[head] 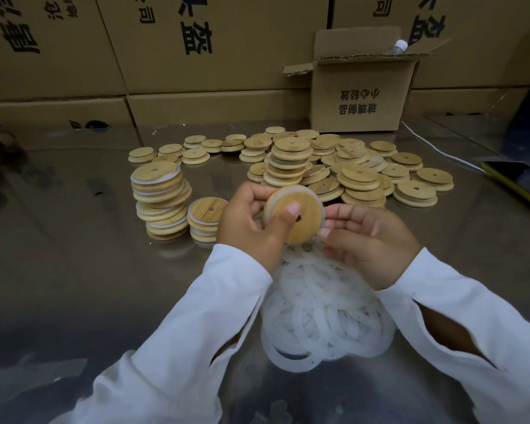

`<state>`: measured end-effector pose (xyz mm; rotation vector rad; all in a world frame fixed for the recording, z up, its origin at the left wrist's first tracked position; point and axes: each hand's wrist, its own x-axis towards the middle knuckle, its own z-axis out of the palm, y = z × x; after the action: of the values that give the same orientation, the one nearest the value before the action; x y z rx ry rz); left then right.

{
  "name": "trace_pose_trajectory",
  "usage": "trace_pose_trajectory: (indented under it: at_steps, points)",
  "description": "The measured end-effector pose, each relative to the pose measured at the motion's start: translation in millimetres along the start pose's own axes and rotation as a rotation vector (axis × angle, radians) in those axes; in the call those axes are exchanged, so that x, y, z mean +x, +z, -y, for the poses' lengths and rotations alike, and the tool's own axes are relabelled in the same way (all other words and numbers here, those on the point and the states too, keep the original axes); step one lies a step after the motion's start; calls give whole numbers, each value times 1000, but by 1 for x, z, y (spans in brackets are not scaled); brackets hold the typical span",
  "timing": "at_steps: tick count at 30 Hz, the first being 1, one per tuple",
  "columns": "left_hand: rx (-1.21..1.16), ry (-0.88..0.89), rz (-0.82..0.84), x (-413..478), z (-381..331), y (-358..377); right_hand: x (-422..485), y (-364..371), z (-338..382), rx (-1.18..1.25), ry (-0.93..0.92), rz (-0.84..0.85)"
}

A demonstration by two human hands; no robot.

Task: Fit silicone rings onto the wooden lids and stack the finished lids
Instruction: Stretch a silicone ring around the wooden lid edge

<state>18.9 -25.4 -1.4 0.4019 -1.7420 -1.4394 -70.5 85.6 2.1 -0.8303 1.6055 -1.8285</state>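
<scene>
A: Head view, low centre: loose pile of silicone rings (325, 316) on the surface (74, 270). They look soft and floppy, so pinch one at its band.

B: And the hands?

A: Just above the pile, left hand (251, 221) and right hand (364, 237) fingers are clamped on one wooden lid (300, 215), thumb on its face, a ring around its rim. Probably light and stiff; hold by the edge.

B: Stacks?

A: Finished stack (161, 200) centre-left; bare lids (349, 169) heaped beyond.
</scene>
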Motion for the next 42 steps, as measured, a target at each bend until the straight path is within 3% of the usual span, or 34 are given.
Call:
trace_pose_trajectory:
  at_steps: [5,9,15,20,29,37,42]
  points:
    - [131,99,-5,-2,1,-1,3,-2,0,-5,82,64]
    - [120,141,-44,-2,2,0,1,0,3,-91,32,36]
    - [117,142,-57,-2,2,0,-2,-1,7,-17,82,88]
    - [60,82,-51,0,-1,1,-1,-2,7,37,115,91]
    - [-143,-211,-43,2,6,2,-1,-2,3,-52,29,-113]
    - [-100,-105,-26,0,2,1,2,-1,7,-3,65,-119]
    - [-88,-159,-6,1,-1,0,2,-3,5,-8,51,-128]
